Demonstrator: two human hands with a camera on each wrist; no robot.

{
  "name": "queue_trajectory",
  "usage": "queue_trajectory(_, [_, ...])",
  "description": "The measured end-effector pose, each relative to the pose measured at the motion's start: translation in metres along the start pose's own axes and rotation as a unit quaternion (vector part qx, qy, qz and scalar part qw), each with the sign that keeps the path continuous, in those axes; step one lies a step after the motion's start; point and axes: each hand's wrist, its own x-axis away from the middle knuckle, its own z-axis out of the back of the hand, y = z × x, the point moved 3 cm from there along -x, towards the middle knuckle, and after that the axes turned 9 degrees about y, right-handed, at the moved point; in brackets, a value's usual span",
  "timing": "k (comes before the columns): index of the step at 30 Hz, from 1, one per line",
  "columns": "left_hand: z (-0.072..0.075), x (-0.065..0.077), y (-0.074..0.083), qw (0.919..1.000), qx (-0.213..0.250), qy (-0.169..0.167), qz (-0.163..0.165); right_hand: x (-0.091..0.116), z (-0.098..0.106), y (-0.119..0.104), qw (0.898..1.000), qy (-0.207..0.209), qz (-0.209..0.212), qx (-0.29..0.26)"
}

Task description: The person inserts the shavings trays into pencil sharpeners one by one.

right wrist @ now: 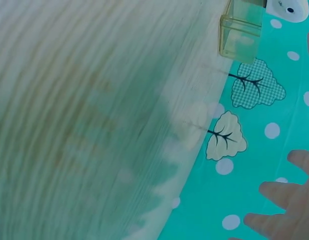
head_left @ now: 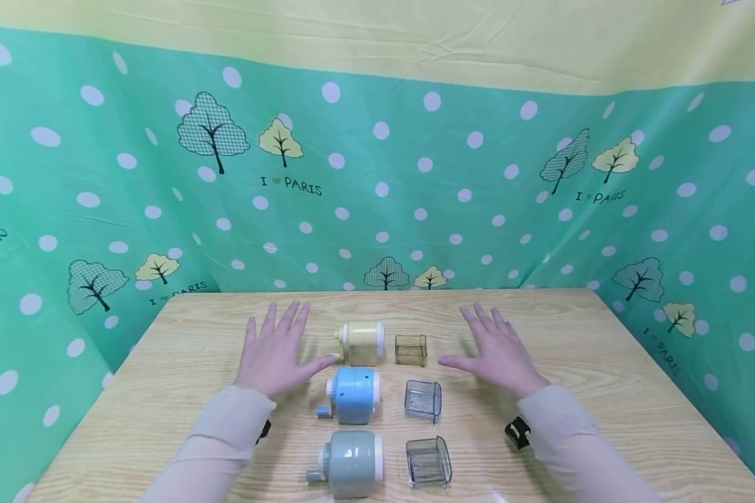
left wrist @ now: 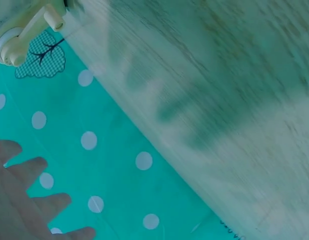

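My left hand [head_left: 275, 355] is spread with straight fingers over the table, its thumb reaching toward the yellow pencil sharpener [head_left: 362, 342]. On the other side, my right hand [head_left: 498, 353] is spread too, its thumb pointing at the yellowish clear shavings drawer [head_left: 411, 350]. Neither hand holds anything. A blue pencil sharpener [head_left: 355, 396] sits below the yellow one, and a grey-green pencil sharpener [head_left: 352, 464] is nearest the front. Beside them lie a bluish clear drawer [head_left: 423, 400] and a grey clear drawer [head_left: 428, 462]. Each sharpener's crank points left.
The wooden table [head_left: 604, 433] ends at a green dotted curtain [head_left: 377, 209] behind and on both sides. Sharpeners form one column and drawers a second, with a narrow gap between. A black strap [head_left: 517, 432] shows at the right wrist.
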Motion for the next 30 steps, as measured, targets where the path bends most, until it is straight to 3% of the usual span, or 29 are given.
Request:
queue_trajectory(11, [0.0,-0.008,0.012,0.9997,0.006,0.01,-0.02,-0.007,-0.008,-0.015,1.0,-0.01,0.004,-0.01])
queue_trajectory(30, [-0.014,-0.021,0.034,0.9976,0.005,-0.029,-0.063,-0.014,-0.03,-0.036,0.998,-0.035,0.012,-0.046])
